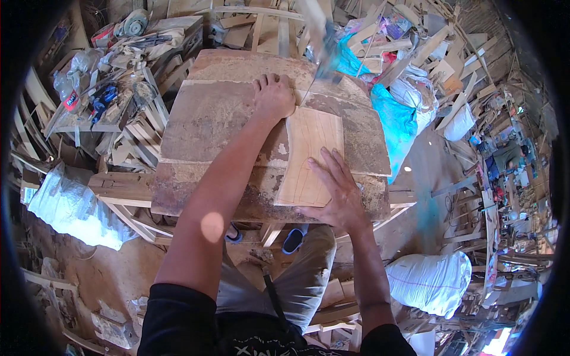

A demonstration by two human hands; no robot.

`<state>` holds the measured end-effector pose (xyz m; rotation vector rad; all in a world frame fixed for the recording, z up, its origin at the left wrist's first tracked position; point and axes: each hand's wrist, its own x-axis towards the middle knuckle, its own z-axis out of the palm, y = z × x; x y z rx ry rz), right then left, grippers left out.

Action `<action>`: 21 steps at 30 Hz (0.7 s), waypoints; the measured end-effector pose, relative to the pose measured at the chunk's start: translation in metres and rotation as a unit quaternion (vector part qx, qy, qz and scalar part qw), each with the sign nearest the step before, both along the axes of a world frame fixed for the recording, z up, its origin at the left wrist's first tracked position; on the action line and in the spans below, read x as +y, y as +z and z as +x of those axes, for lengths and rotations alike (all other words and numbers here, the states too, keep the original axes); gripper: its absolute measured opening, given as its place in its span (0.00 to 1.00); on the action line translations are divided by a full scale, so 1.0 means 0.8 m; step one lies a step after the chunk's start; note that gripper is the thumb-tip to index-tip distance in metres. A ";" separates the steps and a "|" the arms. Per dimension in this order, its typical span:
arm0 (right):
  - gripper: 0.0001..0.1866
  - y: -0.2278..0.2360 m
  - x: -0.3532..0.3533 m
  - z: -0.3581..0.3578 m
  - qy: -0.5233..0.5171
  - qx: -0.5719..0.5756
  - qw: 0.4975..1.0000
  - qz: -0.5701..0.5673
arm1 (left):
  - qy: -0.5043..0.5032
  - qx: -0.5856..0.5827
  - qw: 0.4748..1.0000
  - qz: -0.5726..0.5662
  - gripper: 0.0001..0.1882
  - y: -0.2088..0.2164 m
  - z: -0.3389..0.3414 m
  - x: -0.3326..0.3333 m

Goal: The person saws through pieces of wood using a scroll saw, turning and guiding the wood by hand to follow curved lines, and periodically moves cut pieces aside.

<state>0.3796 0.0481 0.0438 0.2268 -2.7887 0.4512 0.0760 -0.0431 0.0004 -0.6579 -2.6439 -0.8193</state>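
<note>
A pale wooden board with a curved left side lies flat on a worn, stained worktable. My right hand rests on its near right corner, fingers spread over the top and thumb along the near edge. At the board's far left corner is my left hand, its fingers curled; whatever they hold is hidden. A thin upright saw blade stands just right of my left hand, at the board's far edge. Above it, a blurred metal blade guide comes down from the top.
Left stands a side bench with a plastic bottle and wood scraps. Offcuts pile up at the far right beside a turquoise bag. A stuffed white sack sits on the floor at right; white sheeting is at left.
</note>
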 end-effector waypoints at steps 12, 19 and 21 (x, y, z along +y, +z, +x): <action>0.57 -0.007 0.002 0.002 0.005 0.011 1.000 -0.008 | -0.015 -0.007 1.000 -0.017 0.25 0.003 0.015 0.009; 0.57 -0.010 0.013 -0.004 0.031 0.050 0.998 0.002 | -0.005 -0.072 0.995 -0.069 0.27 0.004 -0.033 -0.010; 0.56 -0.010 0.015 -0.005 0.021 0.035 0.999 -0.024 | -0.001 -0.002 0.999 -0.048 0.25 -0.029 -0.061 -0.006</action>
